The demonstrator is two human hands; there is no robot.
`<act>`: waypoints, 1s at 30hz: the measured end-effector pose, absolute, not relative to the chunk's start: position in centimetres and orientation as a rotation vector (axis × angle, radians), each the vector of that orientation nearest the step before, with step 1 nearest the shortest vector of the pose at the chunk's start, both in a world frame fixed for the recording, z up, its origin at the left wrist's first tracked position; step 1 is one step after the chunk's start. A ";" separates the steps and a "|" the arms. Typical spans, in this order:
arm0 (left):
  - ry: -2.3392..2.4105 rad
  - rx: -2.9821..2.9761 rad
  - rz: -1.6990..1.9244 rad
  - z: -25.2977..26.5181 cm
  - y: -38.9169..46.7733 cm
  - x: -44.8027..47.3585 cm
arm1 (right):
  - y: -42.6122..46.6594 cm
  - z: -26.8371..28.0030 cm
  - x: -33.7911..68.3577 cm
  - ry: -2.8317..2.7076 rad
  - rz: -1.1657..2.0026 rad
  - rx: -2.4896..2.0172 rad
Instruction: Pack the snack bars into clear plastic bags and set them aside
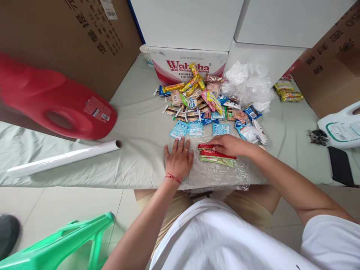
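My left hand (pixel 178 159) lies flat with fingers spread at the left edge of a sheet of clear plastic film (pixel 222 176) on the cloth-covered table. On the film rests a short row of snack packets: red stick-shaped packets (pixel 218 154) and a green packet (pixel 216 160) nearest me. My right hand (pixel 229 144) reaches over from the right, its fingers curled down onto a red packet (pixel 204 146) at the far side of the row. Part of that packet is hidden under the fingers. Light blue sachets (pixel 180 129) lie just beyond my left hand.
Mixed wrapped snacks (pixel 194 103) are heaped before a Wahaha carton (pixel 188 65), beside crumpled clear plastic (pixel 249 84). A white film roll (pixel 64 158) and red jug (pixel 59 101) lie left. At right are a white bottle (pixel 341 127), keys (pixel 317 137) and a black phone (pixel 341 165).
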State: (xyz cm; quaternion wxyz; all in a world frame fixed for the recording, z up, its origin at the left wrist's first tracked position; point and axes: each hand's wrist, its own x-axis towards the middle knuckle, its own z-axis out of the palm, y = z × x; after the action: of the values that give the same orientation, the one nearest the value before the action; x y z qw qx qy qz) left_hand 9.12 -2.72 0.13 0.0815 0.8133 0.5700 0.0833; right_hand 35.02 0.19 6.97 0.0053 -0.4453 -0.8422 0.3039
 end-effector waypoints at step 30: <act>1.706 2.401 0.264 0.5 -2.7 8.9 | -10.0 6.8 34.1 -2.333 0.491 -1.370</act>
State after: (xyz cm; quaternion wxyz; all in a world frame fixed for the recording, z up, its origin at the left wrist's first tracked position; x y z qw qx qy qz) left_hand 8.90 -2.71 0.49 0.0918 0.8084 0.5745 0.0890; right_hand 34.15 -9.99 6.80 0.1947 -0.4886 -0.8323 0.1751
